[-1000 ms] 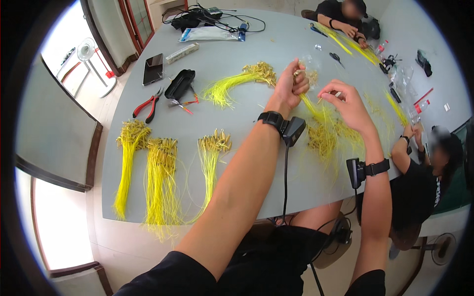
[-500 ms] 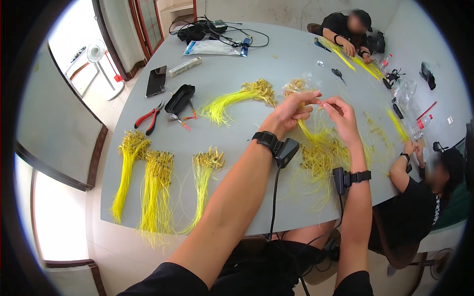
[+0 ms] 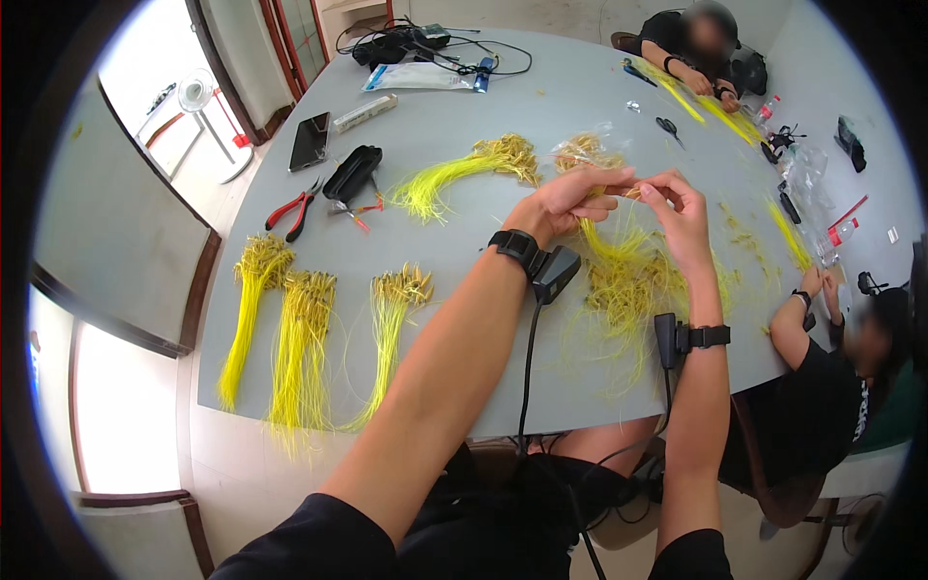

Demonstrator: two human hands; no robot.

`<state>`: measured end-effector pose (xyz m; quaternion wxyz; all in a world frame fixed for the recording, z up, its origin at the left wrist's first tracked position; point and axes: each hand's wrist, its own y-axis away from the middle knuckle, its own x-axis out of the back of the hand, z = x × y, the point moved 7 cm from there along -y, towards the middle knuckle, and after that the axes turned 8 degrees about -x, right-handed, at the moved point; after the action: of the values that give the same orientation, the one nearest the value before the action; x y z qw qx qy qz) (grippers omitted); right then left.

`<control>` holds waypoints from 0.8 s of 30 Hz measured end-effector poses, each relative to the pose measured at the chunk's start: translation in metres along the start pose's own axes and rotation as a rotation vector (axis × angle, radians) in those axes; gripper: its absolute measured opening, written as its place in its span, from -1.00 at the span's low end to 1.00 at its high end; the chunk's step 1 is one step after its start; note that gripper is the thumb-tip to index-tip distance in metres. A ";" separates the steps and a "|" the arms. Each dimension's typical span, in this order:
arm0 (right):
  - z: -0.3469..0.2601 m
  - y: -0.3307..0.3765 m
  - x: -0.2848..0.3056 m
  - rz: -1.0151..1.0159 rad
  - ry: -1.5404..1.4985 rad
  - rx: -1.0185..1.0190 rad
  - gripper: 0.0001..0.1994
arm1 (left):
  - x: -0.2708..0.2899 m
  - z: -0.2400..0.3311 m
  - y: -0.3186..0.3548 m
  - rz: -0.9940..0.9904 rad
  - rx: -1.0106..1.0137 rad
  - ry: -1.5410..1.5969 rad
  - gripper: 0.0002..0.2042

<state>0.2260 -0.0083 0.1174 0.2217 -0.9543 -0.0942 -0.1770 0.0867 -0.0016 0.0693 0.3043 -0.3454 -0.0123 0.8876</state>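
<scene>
My left hand (image 3: 577,196) is curled closed, and yellow threads (image 3: 601,242) hang out from under its fingers. Right beside it, my right hand (image 3: 680,205) pinches a tiny gold-coloured piece (image 3: 633,192) between thumb and forefinger. The fingertips of both hands nearly meet there, so the exact grip is partly hidden. Below them a loose tangle of yellow threads with gold tips (image 3: 628,300) spreads over the grey table (image 3: 464,387). Just beyond my left hand is a clear bag of gold pieces (image 3: 588,151).
Three thread bundles (image 3: 304,338) lie at the front left, another (image 3: 464,174) farther back. Pliers (image 3: 295,210), a black case (image 3: 354,172), a phone (image 3: 310,140) and scissors (image 3: 668,130) lie around. Co-workers sit at the far right (image 3: 691,48) and right (image 3: 822,377).
My hands stay close together, with the right fingers slightly nearer the left hand. The whole view has shifted a little; the things on the table have not moved.
</scene>
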 end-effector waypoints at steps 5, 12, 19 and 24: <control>0.008 0.003 0.003 0.023 -0.047 -0.128 -0.86 | 0.002 -0.003 0.001 -0.018 0.047 0.016 -0.73; 0.011 0.001 0.000 -0.002 -0.080 -0.105 -0.87 | 0.013 -0.015 -0.004 -0.061 0.097 -0.186 -0.76; 0.016 0.001 0.001 0.012 -0.146 -0.134 -0.85 | 0.022 -0.019 -0.008 0.000 0.058 -0.171 -0.73; 0.023 0.001 0.012 0.128 -0.189 -0.149 -0.83 | 0.015 -0.017 -0.006 -0.060 0.014 -0.185 -0.69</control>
<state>0.2440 0.0027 0.1028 0.1512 -0.9846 -0.0400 -0.0784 0.0912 0.0083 0.0488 0.3307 -0.2592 -0.0447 0.9063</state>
